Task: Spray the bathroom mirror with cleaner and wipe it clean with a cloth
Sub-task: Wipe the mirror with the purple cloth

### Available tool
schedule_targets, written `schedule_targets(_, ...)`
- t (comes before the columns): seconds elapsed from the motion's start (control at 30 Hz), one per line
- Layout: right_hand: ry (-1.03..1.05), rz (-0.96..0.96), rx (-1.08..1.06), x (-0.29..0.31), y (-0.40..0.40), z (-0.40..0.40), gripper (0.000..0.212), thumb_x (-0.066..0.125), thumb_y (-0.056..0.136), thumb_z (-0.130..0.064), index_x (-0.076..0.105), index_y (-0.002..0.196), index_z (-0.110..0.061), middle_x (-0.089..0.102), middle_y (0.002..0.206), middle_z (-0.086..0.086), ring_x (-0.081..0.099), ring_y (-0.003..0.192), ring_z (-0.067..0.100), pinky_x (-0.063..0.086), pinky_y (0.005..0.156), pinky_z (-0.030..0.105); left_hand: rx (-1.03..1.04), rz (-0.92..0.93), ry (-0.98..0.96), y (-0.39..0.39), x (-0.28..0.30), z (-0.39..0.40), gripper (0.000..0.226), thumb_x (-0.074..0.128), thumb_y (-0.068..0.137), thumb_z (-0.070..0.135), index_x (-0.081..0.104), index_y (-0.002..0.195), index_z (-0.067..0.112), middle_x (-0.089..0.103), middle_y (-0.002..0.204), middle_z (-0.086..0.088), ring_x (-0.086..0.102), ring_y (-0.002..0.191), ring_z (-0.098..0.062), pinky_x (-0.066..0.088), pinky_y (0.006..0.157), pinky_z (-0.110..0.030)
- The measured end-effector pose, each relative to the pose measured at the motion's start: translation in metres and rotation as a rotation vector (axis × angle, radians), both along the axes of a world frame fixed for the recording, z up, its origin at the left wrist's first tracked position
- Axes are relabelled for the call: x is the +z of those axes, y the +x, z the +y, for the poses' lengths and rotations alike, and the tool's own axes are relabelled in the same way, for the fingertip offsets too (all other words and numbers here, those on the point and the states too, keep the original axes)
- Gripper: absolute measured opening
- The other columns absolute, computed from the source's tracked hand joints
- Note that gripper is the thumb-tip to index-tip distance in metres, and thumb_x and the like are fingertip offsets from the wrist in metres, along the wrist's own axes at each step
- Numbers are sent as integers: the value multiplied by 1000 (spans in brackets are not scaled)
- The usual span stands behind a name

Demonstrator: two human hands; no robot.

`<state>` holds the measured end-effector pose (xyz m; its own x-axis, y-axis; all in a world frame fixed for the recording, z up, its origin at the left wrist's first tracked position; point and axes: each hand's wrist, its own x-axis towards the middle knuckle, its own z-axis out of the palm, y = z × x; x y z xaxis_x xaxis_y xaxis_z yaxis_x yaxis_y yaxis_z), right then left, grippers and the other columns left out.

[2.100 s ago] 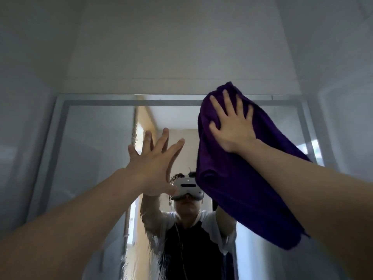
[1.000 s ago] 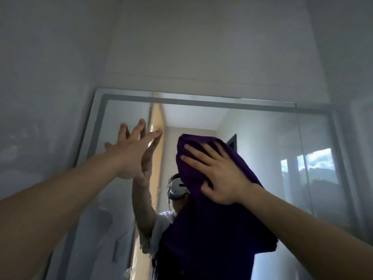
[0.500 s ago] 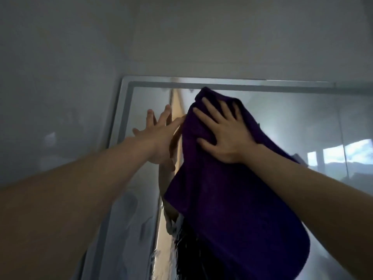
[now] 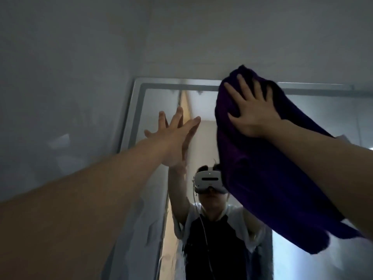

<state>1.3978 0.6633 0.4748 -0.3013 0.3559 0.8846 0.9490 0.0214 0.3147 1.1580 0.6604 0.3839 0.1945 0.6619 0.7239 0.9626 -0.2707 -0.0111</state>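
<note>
A wall-mounted mirror (image 4: 159, 102) with a pale grey frame (image 4: 134, 116) fills the lower view, with its top edge just under a plain white wall (image 4: 201, 37) and its left edge close to a side wall (image 4: 60, 98). The right hand (image 4: 251, 114), fingers spread flat, presses a deep purple cloth (image 4: 262, 178) against the glass at the top edge; the cloth hangs down in loose folds. The left hand (image 4: 173, 142) is open, its fingers straight against the glass beside the left frame. Wet streaks mark the lower glass, which reflects the person wearing a white headset (image 4: 209, 181).
</note>
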Motion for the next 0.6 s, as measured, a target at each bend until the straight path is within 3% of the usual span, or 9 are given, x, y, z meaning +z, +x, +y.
schedule_targets(0.1, -31, -59, 45, -1, -34, 8, 95, 23, 79, -80, -12, 160, -44, -22, 170, -1, -18, 155, 37, -13, 121, 65, -25, -26, -54, -4, 4, -3, 140, 93, 72, 34, -21, 148, 61, -41, 160, 14, -35, 149, -42, 5, 114, -81)
schedule_targets(0.2, -16, -153, 100, -33, -44, 9, 89, 31, 89, -77, -8, 161, -42, -18, 171, -3, -13, 156, 36, -13, 120, 62, -46, -33, -66, -4, 5, -5, 125, 80, 86, 21, -21, 150, 59, -42, 159, 15, -35, 150, -40, 3, 115, -80)
schedule_targets(0.3, -57, -287, 118, -73, -27, 6, 95, 29, 85, -83, -13, 160, -41, -20, 170, -7, -15, 156, 31, -18, 119, 55, -48, -33, -63, -7, 3, -5, 133, 90, 75, 30, -15, 151, 59, -40, 160, 17, -34, 150, -39, 6, 116, -79)
schedule_targets(0.4, -132, -388, 126, -86, 6, -2, 99, 29, 81, -91, -19, 156, -49, -28, 167, -16, -23, 152, 20, -22, 119, 48, -24, 19, -27, -11, -2, -11, 149, 97, 59, 50, -20, 150, 59, -37, 161, 20, -32, 152, -36, 13, 117, -76)
schedule_targets(0.5, -140, -307, 110, -66, 28, -9, 104, 30, 73, -99, -21, 153, -56, -32, 163, -23, -22, 152, 18, -23, 118, 45, 88, 160, 6, -38, -2, -17, 155, 93, 54, 64, -30, 149, 55, -40, 162, 15, -30, 152, -37, 15, 120, -73)
schedule_targets(0.6, -81, -123, 74, -35, 22, -6, 109, 23, 65, -104, -23, 151, -57, -32, 164, -19, -17, 157, 26, -16, 122, 54, 252, 200, 9, -81, -4, -18, 159, 88, 53, 72, -43, 142, 53, -40, 163, 2, -27, 152, -45, 5, 124, -66)
